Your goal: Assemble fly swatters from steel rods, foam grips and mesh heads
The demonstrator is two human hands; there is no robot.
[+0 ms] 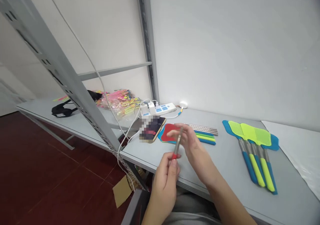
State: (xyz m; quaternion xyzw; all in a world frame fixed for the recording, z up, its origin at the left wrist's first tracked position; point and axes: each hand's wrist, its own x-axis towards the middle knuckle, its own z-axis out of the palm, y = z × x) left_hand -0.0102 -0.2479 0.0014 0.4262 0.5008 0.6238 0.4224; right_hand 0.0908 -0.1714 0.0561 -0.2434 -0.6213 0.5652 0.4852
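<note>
In my left hand (166, 181), closed low over the table's front edge, is a fly swatter handle with a red grip and a silver metal rod (178, 143) pointing up. My right hand (188, 140) is beside the rod's upper end, its fingers apart and loosely curved; I cannot tell whether they touch the metal. Behind that hand lies a red fly swatter head (165, 132) on top of blue ones. More handles with green and blue grips (206, 139) and silver rods (202, 129) lie side by side, partly hidden by my right hand.
Finished-looking fly swatters (256, 151) in blue and yellow-green lie together at the right, near a white sheet (297, 148). A phone (152, 130), a power strip (162, 109) and white cables stand left. A grey metal post (65, 71) rises beside bagged colourful items (122, 100).
</note>
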